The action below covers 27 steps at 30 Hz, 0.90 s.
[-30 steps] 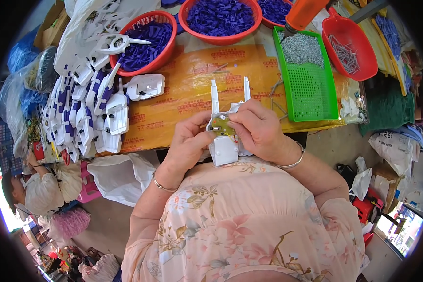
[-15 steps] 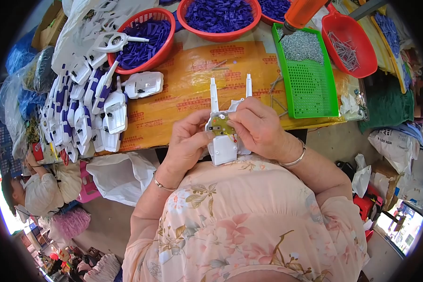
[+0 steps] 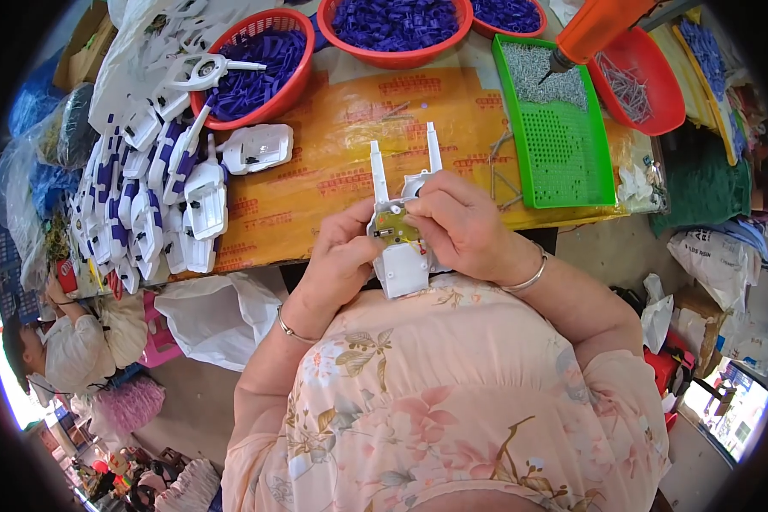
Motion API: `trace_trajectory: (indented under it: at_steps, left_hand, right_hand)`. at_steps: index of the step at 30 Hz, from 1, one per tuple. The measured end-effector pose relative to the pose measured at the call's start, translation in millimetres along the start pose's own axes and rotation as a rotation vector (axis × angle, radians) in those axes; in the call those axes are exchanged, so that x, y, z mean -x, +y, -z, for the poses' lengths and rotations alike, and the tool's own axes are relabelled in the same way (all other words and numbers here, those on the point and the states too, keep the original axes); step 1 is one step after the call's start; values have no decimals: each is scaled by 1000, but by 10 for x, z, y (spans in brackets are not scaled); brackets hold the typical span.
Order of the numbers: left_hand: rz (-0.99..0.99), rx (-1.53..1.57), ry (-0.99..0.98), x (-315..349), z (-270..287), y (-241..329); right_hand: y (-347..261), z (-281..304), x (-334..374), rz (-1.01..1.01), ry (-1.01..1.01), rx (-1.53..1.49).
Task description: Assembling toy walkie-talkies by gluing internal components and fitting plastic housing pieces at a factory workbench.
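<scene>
Close to my body I hold a white plastic housing with two long white prongs pointing away from me. A yellow-green circuit board lies in it, with a small black-and-metal switch on its left and thin yellow and red wires at its right edge. My left hand is closed around the housing's left side, its thumb on the board's edge. The fingers of my right hand are pinched at the board's upper right and cover part of the housing. Whether a tiny piece sits between those fingertips is hidden.
Several white-and-purple housings are piled at the left. Red baskets of purple parts stand at the back. At right are a green tray of screws, a red scoop and a hanging orange power screwdriver. A person sits at far left.
The white housing has turned slightly, its prongs leaning further left. My right hand has shifted a little left with it. The orange screwdriver has swung right over the tray's edge.
</scene>
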<state>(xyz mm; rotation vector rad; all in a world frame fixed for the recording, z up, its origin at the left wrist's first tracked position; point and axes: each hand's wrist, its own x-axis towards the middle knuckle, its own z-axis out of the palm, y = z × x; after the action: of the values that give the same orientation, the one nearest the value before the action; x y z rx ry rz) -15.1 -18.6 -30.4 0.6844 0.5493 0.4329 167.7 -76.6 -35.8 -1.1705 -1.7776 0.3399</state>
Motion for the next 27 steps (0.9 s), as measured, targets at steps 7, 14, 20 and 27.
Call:
trace_trajectory:
  at_steps: [7,14,20,27]
  left_hand:
    - [3,-40,-11,3,46,-30]
    - [-15,1,16,-27,52,-35]
    - [-10,-67,35,-29,59,-20]
    - [-20,-48,91,-90,-3,-2]
  right_hand:
    - [-31,-21,25,1,-11,19]
    - [8,-29,-23,-137,-55,-37]
    - [87,108,-156,-213,-155,-208]
    - [116,89,-151,-198,-116,-205]
